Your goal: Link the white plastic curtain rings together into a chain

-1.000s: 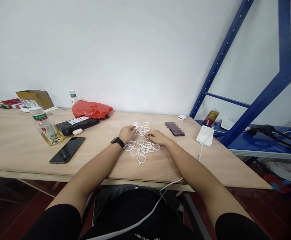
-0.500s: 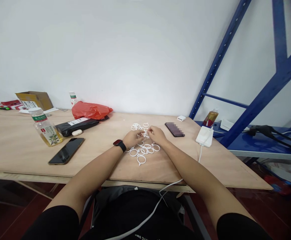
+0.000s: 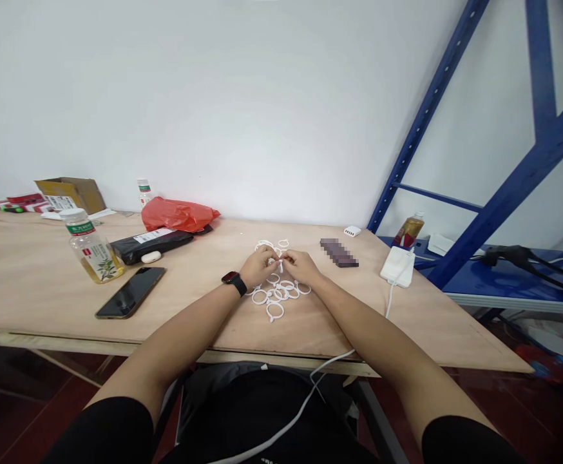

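White rings (image 3: 277,298), loose, at the middle of the desk (image 3: 199,267), back from its front edge. Surroundings, by falling size: cardboard box (image 3: 69,196), left, at the back edge; red bag (image 3: 180,214), along the back edge, left of middle; drink bottle (image 3: 94,251), upright on the left; black phone (image 3: 131,293), between bottle and front edge.

Left hand (image 3: 259,265) and right hand (image 3: 303,264) nearly together, fingertips pinched on a small white piece between them, apparently one ring seen edge-on; exact grip hidden. Some rings lie behind the hands, toward the back edge; more lie overlapping in front, toward the front edge.

Each clear ring: thin round band, small tab on the rim. Handling, estimated: very light, fairly stiff plastic, smooth so a little slippery; tab likely the weak spot, prone to snag on neighbours. Best hold: fingertip pinch on the band, beside the tab.
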Demonstrator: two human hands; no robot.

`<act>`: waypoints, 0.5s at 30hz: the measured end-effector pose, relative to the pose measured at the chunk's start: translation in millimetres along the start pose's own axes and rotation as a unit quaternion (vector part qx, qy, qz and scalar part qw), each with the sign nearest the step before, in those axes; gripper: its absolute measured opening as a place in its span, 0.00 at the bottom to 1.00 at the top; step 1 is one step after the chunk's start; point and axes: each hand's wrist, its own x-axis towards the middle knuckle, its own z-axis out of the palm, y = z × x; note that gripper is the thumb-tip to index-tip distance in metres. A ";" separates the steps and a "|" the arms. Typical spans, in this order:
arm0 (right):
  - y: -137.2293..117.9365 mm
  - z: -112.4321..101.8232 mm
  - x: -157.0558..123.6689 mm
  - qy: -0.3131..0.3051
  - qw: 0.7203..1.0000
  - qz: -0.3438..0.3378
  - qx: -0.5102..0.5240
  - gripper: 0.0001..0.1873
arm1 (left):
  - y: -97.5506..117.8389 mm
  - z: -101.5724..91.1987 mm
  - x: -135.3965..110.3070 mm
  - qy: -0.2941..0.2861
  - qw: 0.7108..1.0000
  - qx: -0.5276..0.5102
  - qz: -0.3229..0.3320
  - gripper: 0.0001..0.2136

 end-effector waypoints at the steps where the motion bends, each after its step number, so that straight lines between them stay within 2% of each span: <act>1: -0.6 0.2 -0.1 0.001 1.000 -0.008 0.010 0.10 | -0.4 0.3 0.1 0.004 1.000 0.004 -0.001 0.07; 6: -2.7 -1.2 -0.5 -0.005 0.999 -0.052 0.004 0.14 | -6.9 1.3 1.8 -0.009 0.999 -0.029 -0.045 0.11; 12: -0.1 -3.2 0.6 -0.012 0.997 -0.071 -0.028 0.10 | -10.2 1.8 2.1 -0.012 0.995 -0.048 -0.087 0.11; 15: -0.1 -1.7 0.7 -0.011 0.996 -0.073 -0.049 0.08 | -5.6 0.4 1.4 -0.015 0.996 -0.034 -0.084 0.11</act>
